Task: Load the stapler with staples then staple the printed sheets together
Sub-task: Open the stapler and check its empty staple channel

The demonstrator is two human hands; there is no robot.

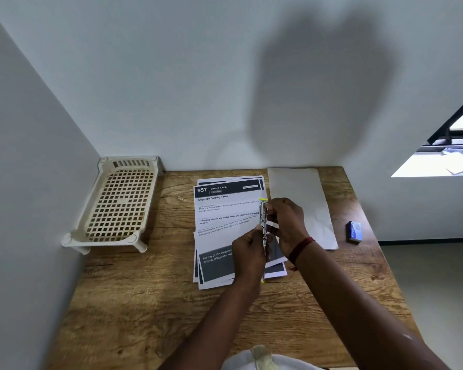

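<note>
stapler (263, 213) largely behind left hand (249, 253) and right hand (288, 222); blue box (354, 231), perhaps staples, label illegible

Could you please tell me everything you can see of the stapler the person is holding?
The stapler is slim, seen edge-on: silvery metal in the middle, yellow-green at both ends. It looks swung open to full length, pointing away from the person. The left hand grips its near half; the right hand pinches its far half. It is held over the printed sheets; whether it touches them, or holds staples, cannot be told.
</note>
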